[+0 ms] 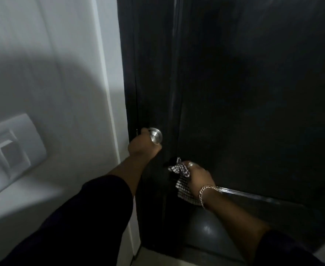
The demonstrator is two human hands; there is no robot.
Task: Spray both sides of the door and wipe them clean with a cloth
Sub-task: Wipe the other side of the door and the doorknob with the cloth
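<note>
Two arms reach in from the bottom of the head view, both in dark, near-black long sleeves pushed up to leave the forearms bare. The left sleeve (84, 217) enters from seven o'clock, the right sleeve (284, 250) from five o'clock. A pale metal chain-link bracelet (206, 192) circles the wrist just behind the right hand (200, 174); the left hand (141, 145) is bare.

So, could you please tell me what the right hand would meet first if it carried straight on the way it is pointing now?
Most likely the door. The right hand, gripping the checked cloth, points forward at the dark panel just below the knob; depth is unclear, so the cloth may already touch it.
</note>
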